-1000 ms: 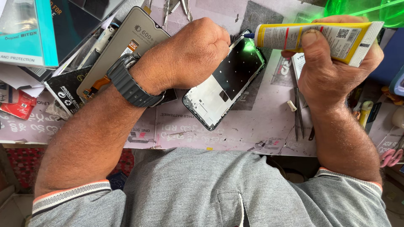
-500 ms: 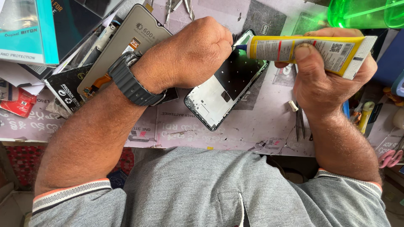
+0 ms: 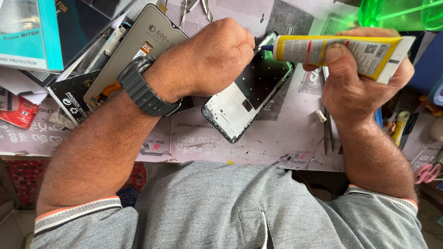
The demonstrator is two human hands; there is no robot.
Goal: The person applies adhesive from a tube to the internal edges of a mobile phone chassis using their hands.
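Hands meet over the middle of the cluttered worktop [image 3: 286, 138]. Right hand [image 3: 360, 83] grips a yellow squeeze tube of adhesive [image 3: 337, 50], lying sideways with its blue nozzle pointing left. Left hand [image 3: 207, 60], wearing a dark grey wristband [image 3: 143, 90], is clenched at the nozzle tip; what its fingers pinch cannot be told. Beneath them, a black-edged phone frame with a white inner plate [image 3: 244, 99] lies tilted on the worktop. Metal tweezers [image 3: 328, 131] lie just right of it.
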